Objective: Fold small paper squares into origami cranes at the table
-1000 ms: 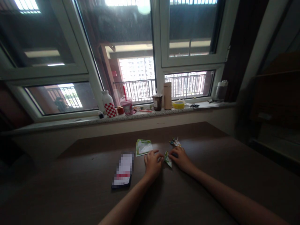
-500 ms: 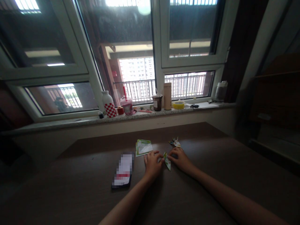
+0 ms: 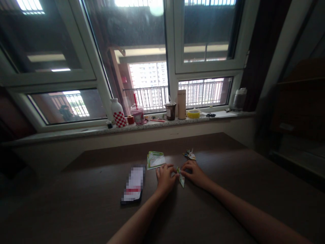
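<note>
A small piece of folded green-and-white paper (image 3: 181, 180) lies between my hands on the brown table, its pointed end toward me. My left hand (image 3: 166, 177) pinches its left edge between thumb and forefinger. From the other side, my right hand (image 3: 193, 173) grips it with thumb and fingertips, which cover part of the upper end. Just beyond my right hand sits a small folded-paper figure (image 3: 190, 154) with several pointed tips. Flat green-and-white printed sheets (image 3: 155, 159) lie beyond my left hand.
A phone (image 3: 133, 184) lies left of my left forearm. Along the windowsill (image 3: 157, 124) stand a checkered bottle (image 3: 118, 113), a pink drink cup (image 3: 138, 114), a dark drink cup (image 3: 170, 111), a tan flask (image 3: 181, 104), a yellow tape roll (image 3: 193, 114) and a clear jug (image 3: 239, 99).
The folded paper has turned slightly and looks narrower, its near tip a little closer to me. My right fingers have shifted slightly left over it; my left hand has barely moved.
</note>
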`<state>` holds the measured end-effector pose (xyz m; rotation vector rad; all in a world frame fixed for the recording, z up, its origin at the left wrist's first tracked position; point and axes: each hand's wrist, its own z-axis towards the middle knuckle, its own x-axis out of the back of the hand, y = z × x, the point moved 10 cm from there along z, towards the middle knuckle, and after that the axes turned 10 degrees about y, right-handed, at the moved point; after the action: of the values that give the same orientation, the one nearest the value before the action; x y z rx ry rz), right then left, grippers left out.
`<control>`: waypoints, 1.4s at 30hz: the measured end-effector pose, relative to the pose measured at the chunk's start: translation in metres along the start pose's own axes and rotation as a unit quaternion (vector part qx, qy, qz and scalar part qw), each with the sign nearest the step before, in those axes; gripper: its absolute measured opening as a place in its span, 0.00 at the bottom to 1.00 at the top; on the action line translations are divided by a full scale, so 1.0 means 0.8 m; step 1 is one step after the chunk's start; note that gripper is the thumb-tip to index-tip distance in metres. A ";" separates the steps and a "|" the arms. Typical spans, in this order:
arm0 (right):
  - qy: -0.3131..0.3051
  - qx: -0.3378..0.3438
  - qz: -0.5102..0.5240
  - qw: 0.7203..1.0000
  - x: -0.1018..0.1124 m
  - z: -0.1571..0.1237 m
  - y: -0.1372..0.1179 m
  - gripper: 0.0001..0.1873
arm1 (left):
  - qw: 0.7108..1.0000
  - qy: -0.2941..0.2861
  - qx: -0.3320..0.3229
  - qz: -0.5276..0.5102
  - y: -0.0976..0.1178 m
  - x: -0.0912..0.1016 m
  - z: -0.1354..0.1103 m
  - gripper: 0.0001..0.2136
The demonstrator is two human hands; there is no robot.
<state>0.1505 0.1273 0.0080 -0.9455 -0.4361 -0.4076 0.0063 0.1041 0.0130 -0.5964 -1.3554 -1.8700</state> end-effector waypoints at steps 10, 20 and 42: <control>-0.014 -0.006 -0.011 1.000 -0.003 -0.001 -0.003 0.07 | 1.000 0.001 -0.004 0.011 0.000 -0.001 0.000 0.03; -0.015 -0.005 -0.025 1.000 -0.004 -0.002 -0.001 0.03 | 1.000 0.005 -0.008 0.012 0.000 -0.001 -0.001 0.03; -0.018 -0.012 -0.043 0.999 -0.003 -0.003 -0.004 0.06 | 1.000 0.014 -0.001 0.015 -0.002 0.001 0.002 0.04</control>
<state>0.1470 0.1240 0.0077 -0.9603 -0.5061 -0.4745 0.0045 0.1054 0.0128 -0.5863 -1.3197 -1.8484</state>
